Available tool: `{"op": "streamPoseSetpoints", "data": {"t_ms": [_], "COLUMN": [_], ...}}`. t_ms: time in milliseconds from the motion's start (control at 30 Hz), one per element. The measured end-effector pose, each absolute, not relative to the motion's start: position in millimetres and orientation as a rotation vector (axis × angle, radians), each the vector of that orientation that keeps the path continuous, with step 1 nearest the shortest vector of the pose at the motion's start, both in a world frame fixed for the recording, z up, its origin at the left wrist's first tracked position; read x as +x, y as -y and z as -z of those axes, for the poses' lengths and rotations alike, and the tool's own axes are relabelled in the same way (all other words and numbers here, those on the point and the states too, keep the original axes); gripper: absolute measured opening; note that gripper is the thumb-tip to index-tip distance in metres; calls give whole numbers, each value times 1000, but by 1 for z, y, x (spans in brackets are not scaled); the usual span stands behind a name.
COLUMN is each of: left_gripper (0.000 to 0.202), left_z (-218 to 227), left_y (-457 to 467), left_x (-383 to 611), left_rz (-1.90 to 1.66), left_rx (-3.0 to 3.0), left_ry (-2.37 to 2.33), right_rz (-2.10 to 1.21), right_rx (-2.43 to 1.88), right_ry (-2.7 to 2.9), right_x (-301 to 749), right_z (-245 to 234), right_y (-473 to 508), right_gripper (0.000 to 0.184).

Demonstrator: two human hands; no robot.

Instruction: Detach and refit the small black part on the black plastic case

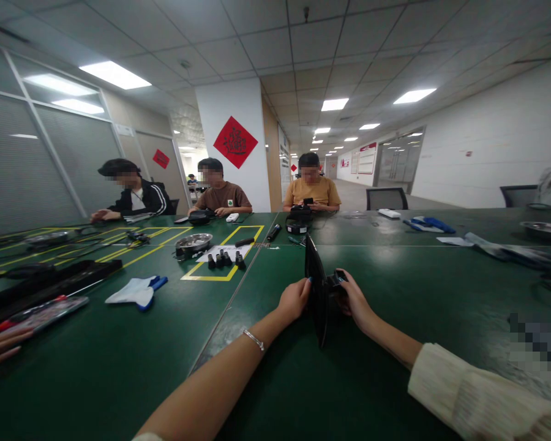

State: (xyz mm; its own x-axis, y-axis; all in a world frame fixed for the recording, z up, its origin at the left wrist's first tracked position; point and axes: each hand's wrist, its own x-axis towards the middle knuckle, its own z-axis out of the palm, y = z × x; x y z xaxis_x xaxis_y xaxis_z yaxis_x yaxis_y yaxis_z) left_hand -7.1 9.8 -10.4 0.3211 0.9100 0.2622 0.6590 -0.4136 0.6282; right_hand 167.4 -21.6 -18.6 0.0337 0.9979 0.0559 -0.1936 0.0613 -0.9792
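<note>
A thin black flat panel (316, 294) stands upright above the green table (395, 275), turned nearly edge-on to me. My left hand (294, 296) is closed on its left face, with the fingers at the edge. On the right side of the panel, a bulky black fitting (334, 294) sits against it, and my right hand (353, 300) is wrapped around this part. What kind of device it is I cannot make out. Just beyond the panel lie a black round-ended item (296, 226) and a small dark tool (296, 241).
Several black cylinders (227, 260) stand inside a yellow taped box, near a metal bowl (193, 243). White-and-blue gloves (136, 291) lie left; more gloves (429, 225) lie right. Three people sit across the table. Another person's hand (4, 348) rests at the left edge.
</note>
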Motion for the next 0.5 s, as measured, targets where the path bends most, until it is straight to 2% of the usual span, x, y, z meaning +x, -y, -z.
{"op": "streamPoseSetpoints", "data": {"t_ms": [500], "left_gripper": [60], "left_z": [10], "left_y": [-9], "left_x": [-8], "left_rz": [-818], "left_rx": [2140], "left_ry": [-1399], "right_rz": [-1227], "right_rx": [-1038], "right_ry": [1070], "right_x": [168], "right_z": [21], "right_y": [18], "right_gripper": [60]}}
